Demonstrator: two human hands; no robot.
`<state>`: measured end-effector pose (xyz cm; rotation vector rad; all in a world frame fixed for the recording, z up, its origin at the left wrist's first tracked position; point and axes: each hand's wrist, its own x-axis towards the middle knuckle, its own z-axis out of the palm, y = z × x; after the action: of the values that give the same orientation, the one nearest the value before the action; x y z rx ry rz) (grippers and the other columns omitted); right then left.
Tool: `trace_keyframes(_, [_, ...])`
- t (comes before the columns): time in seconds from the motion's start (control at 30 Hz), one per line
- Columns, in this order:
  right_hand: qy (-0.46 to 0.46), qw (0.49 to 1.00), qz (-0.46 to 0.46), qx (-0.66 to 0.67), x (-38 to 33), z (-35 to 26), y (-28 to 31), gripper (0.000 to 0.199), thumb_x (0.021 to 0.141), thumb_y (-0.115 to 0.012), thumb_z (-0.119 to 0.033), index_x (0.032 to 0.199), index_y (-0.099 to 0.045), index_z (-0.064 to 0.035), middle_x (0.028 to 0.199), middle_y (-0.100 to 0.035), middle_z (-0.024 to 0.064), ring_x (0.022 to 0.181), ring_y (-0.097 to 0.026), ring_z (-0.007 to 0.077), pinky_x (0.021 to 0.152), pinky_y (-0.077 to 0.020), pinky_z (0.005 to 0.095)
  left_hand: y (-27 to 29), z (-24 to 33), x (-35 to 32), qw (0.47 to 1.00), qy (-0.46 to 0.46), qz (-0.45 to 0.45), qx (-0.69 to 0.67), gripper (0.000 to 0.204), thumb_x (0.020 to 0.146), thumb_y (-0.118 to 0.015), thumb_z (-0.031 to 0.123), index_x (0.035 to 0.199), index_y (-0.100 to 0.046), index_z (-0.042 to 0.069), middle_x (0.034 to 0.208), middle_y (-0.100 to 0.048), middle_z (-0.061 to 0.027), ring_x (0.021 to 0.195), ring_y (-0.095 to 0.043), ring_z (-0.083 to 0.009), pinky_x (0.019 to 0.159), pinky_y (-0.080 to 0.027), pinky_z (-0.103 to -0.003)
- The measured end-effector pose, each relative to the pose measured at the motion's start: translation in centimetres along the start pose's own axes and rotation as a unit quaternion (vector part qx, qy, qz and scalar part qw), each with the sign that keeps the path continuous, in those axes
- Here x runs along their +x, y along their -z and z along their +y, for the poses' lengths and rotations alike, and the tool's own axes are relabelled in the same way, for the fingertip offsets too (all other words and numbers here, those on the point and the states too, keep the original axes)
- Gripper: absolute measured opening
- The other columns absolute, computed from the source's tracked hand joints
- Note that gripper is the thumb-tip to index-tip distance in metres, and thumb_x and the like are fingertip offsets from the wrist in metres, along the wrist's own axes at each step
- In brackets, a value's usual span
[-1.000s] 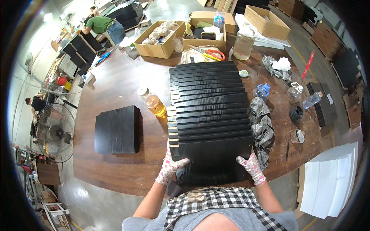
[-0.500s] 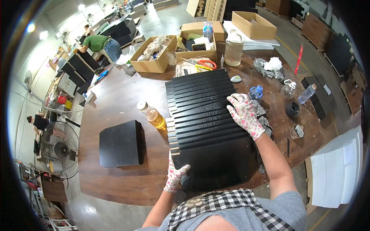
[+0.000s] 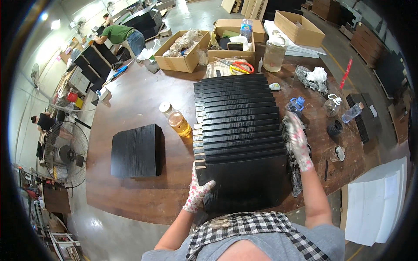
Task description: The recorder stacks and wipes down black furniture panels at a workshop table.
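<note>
A row of overlapping black boards (image 3: 241,126) lies fanned in front of me, pale raw edges showing along its left side. At its near left corner, my left hand (image 3: 198,191), in a white glove with pink flowers, grips the nearest board; the thumb lies on top and the other fingers are mostly hidden. Just off the right edge, my right hand (image 3: 298,141), gloved alike, is smeared by motion, its fingers stretched forward over a crumpled grey cloth (image 3: 296,180). Whether it touches the cloth or the boards I cannot tell.
Left of the row are a second black stack (image 3: 135,152) and a bottle of yellow liquid (image 3: 177,122). Cardboard boxes (image 3: 178,63), scissors (image 3: 240,67) and a large jar (image 3: 274,54) stand behind. Small bottles (image 3: 296,104) sit right; a fan (image 3: 65,154) stands left of the table.
My right hand has come off the top of the boards and moved right, beyond their edge. My left hand keeps its hold at the corner. The whole view has shifted slightly.
</note>
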<state>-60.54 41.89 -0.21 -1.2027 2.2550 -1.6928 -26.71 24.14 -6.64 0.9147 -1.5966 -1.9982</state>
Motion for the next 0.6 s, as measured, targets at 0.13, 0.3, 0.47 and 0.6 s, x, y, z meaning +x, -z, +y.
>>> trace_keyframes(0.13, [-0.121,0.952,-0.025,0.278,-8.7,2.8,0.5,0.068,0.102,-0.031,-0.048,0.15,-0.026,-0.0004,0.156,-0.025,0.0161,0.144,-0.027,0.0252,0.114,-0.0262,0.0348,0.0,0.3,-0.4,0.999,0.01,0.021,0.022,0.078,0.076,-0.073,0.019,0.143,-0.035,0.006,0.128,-0.054,-0.0101,0.116,-0.053,-0.0234,0.099,-0.044,-0.038])
trace_keyframes(0.3, [-0.248,0.958,-0.033,0.143,-15.5,0.8,-3.2,0.063,0.094,-0.063,-0.033,0.142,-0.039,-0.0004,0.129,-0.054,0.0062,0.113,-0.051,0.0177,0.101,-0.0395,0.0319,0.2,-0.2,0.1,1.0,0.027,-0.014,-0.005,0.079,0.079,-0.073,0.021,0.145,-0.032,0.007,0.13,-0.053,-0.0092,0.117,-0.052,-0.0216,0.1,-0.043,-0.037])
trace_keyframes(0.47, [-0.273,0.954,0.017,0.126,-15.3,1.3,-3.5,0.056,0.094,-0.063,-0.03,0.137,-0.045,0.0012,0.13,-0.055,0.0128,0.113,-0.054,0.0225,0.102,-0.0403,0.0341,-0.2,0.1,-0.1,0.999,0.035,-0.018,-0.009,0.082,0.08,-0.074,0.02,0.147,-0.029,0.006,0.133,-0.05,-0.0098,0.122,-0.048,-0.0219,0.103,-0.04,-0.037])
trace_keyframes(0.6, [-0.334,0.937,-0.029,-0.095,-14.1,-1.7,-2.5,0.084,0.089,-0.059,-0.054,0.145,-0.033,0.0039,0.151,-0.033,0.0211,0.143,-0.024,0.0349,0.118,-0.0162,0.0414,-0.7,0.8,-0.5,1.0,0.002,-0.015,-0.013,0.089,0.078,-0.076,0.021,0.149,-0.025,0.002,0.137,-0.048,-0.0128,0.127,-0.045,-0.0237,0.106,-0.037,-0.038])
